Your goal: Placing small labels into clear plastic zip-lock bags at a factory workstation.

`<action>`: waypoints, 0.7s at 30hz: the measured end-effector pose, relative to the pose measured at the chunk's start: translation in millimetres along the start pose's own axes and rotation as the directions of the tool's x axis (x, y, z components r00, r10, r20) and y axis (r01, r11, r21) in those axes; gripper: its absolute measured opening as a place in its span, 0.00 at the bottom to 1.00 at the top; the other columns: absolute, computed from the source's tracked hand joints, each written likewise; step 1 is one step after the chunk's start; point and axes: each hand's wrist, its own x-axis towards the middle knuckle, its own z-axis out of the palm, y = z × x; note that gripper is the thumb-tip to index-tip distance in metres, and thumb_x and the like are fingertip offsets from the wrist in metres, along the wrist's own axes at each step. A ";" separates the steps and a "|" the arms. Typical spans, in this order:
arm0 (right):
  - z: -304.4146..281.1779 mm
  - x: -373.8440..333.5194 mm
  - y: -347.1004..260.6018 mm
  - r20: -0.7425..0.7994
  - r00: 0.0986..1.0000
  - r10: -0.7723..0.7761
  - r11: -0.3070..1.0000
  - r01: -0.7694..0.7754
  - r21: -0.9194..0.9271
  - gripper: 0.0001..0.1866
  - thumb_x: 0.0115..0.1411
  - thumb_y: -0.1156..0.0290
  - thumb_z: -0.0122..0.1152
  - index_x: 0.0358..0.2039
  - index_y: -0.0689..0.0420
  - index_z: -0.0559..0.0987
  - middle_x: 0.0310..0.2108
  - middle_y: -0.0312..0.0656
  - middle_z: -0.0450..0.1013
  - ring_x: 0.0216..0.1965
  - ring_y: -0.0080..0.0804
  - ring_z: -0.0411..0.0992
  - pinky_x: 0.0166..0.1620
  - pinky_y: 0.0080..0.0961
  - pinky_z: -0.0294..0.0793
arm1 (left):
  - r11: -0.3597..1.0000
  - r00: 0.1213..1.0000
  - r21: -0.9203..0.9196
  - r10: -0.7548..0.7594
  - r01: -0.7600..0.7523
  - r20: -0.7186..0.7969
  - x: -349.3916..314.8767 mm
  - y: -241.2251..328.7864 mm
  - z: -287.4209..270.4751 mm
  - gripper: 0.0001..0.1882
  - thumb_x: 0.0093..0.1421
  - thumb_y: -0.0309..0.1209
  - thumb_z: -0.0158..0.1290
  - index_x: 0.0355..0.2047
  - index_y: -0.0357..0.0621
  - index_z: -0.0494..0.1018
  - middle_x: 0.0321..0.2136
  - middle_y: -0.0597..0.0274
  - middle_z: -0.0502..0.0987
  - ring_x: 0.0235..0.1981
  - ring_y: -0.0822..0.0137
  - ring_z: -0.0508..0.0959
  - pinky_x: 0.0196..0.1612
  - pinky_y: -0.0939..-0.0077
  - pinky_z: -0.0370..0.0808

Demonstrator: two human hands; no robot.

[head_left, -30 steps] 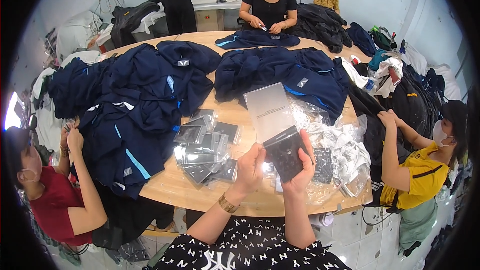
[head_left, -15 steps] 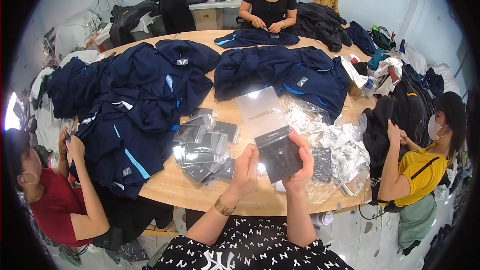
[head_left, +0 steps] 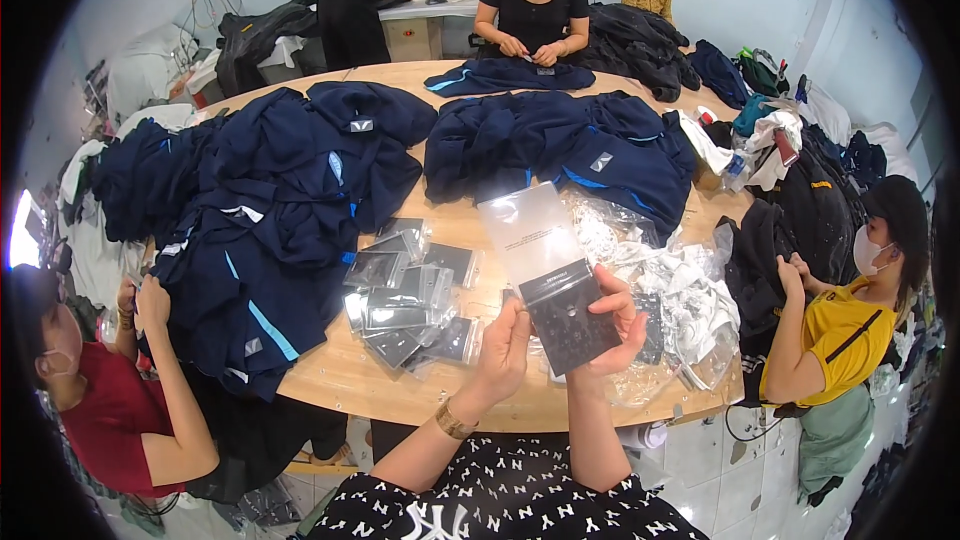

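In front of me, over the table, I hold a clear plastic packet (head_left: pixel 566 325) with a black flat insert. Its see-through upper part (head_left: pixel 528 230), with small dark print, stretches away from me. My right hand (head_left: pixel 612 332) supports the packet from beneath and along its right side, thumb and fingers around the edge. At the packet's left edge is my left hand (head_left: pixel 500 352), closed, thumb against the curled fingers. Left of that hand lies a loose pile of similar black packets (head_left: pixel 408 298) on the wooden table (head_left: pixel 400 398).
Crumpled clear plastic and white scraps (head_left: pixel 690 315) lie to the right. Navy garments (head_left: pixel 270 180) are heaped on the left, with more navy garments (head_left: pixel 540 145) beyond the packets. Co-workers in red (head_left: pixel 120 410), yellow (head_left: pixel 835 340) and black (head_left: pixel 533 15) handle cloth around the table.
The packet has shifted slightly right and toward me. My right fingers have moved over its right edge, and my left hand has followed a little to the right.
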 end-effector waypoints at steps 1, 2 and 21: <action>0.9 -0.9 0.5 -0.002 1.000 -0.002 1.000 0.002 -0.001 0.28 0.60 0.53 0.29 0.16 0.62 0.67 0.43 0.53 0.67 0.44 0.40 0.64 0.51 0.37 0.59 | 0.999 0.999 0.031 0.010 -0.009 -0.051 -1.2 -3.8 0.3 0.09 0.64 0.28 0.35 0.37 0.36 0.64 0.27 0.63 0.69 0.29 0.76 0.68 0.35 0.82 0.67; 2.5 -2.0 0.9 -0.037 0.999 -0.012 1.000 0.011 -0.016 0.27 0.60 0.53 0.29 0.16 0.61 0.67 0.42 0.53 0.67 0.44 0.40 0.64 0.51 0.36 0.59 | 0.998 0.995 0.063 0.022 -0.016 -0.101 -1.4 -7.3 0.8 0.09 0.63 0.28 0.37 0.38 0.35 0.64 0.27 0.61 0.70 0.30 0.74 0.69 0.35 0.81 0.67; 12.8 -21.7 -2.2 0.028 0.999 -0.020 0.963 0.026 -0.267 0.24 0.59 0.57 0.33 0.18 0.64 0.68 0.42 0.53 0.64 0.42 0.36 0.63 0.49 0.33 0.58 | 0.862 0.972 -0.453 -0.232 0.225 0.043 9.3 0.6 13.3 0.25 0.58 0.41 0.47 0.49 0.36 0.62 0.41 0.56 0.73 0.42 0.67 0.74 0.43 0.74 0.72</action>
